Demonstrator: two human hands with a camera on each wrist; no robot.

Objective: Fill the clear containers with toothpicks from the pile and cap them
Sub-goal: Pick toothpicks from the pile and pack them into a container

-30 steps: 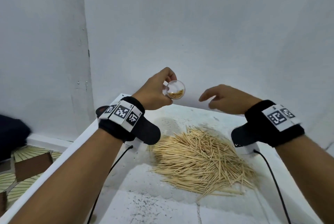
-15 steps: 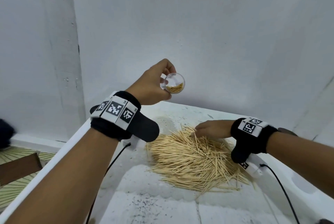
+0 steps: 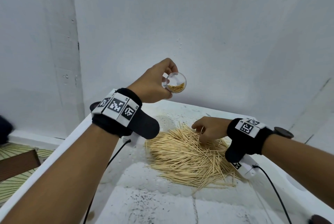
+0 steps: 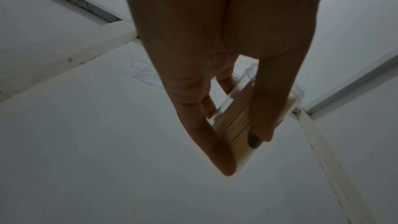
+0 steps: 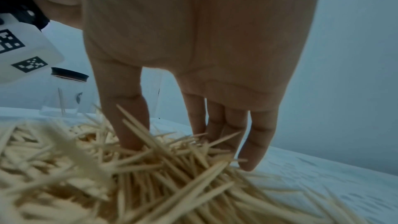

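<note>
My left hand [image 3: 167, 82] is raised above the far end of the table and grips a clear container [image 3: 176, 85], its mouth turned toward me. A layer of toothpicks lies along its lower side. In the left wrist view the thumb and fingers [image 4: 264, 125] clamp the container [image 4: 232, 125] by its sides. My right hand [image 3: 198, 129] is down in the toothpick pile [image 3: 184, 156]. Its thumb and fingers [image 5: 215, 125] are dug into the pile [image 5: 107, 176] and pinch a bunch of toothpicks. No cap for the held container is in view.
A second clear container with a black cap [image 5: 64, 91] stands on the table beyond the pile, with very few toothpicks in it. The white table [image 3: 162, 205] has a raised left edge [image 3: 54, 155]. White walls close off the back and the left side.
My right hand dropped from beside the container down into the pile and has closed round some toothpicks. My left hand kept the container raised in about the same place.
</note>
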